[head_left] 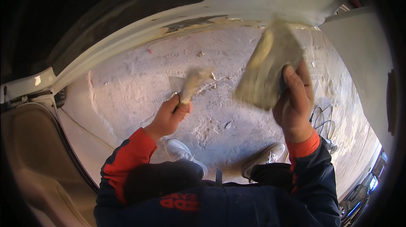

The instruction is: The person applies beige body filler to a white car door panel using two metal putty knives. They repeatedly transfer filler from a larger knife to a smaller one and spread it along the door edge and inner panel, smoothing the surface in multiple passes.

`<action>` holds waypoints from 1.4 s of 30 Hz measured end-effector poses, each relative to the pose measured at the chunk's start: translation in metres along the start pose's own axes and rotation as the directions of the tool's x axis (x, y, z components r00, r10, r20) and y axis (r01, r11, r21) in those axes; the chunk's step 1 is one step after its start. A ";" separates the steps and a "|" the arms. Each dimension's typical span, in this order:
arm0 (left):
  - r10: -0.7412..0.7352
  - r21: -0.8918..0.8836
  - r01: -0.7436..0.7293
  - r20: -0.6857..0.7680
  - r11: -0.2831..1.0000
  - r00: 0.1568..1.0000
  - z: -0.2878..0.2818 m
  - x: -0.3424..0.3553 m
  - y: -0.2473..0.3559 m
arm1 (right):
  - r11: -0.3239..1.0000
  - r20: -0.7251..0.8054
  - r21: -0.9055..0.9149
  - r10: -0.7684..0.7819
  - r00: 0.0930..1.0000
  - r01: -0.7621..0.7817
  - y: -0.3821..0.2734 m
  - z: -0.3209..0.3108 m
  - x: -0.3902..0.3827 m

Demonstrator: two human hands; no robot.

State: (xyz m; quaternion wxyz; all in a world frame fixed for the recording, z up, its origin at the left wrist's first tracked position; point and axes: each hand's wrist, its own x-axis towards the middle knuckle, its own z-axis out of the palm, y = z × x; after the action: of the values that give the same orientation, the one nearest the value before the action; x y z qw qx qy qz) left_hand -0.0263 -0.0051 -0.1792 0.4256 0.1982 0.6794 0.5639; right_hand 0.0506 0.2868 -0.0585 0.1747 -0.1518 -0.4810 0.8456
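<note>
My left hand (166,118) is closed round a putty knife (195,82), whose blade is smeared with pale putty and blurred by motion. A greyish, flat mixing board (267,77) is gripped at its right side by my right hand (294,100), thumb on top. Along the board's upper left lies a yellowish streak of putty (263,50). Both tools are apart, held over the floor in front of a white car's sill (139,43). Uneven patches of putty and dark bare areas (194,22) mark that sill.
An open car door with a brown inner panel (40,155) stands at the left. Another pale car panel (359,49) curves down the right side. On the dusty concrete floor (127,83), a coiled dark cable (323,119) lies beside my right foot. My shoes (182,151) are below my hands.
</note>
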 end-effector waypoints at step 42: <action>0.362 0.183 -0.318 -0.597 0.930 0.716 -0.191 0.110 0.157 | 0.648 -0.411 0.032 0.703 0.581 -0.761 0.235 -0.290 -0.006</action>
State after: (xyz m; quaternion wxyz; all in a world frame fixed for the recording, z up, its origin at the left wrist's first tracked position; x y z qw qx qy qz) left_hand -0.2744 0.0078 -0.0708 0.0601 0.1368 0.7515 0.6425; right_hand 0.1446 0.3931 -0.4039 -0.1109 -0.5130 -0.3914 0.7559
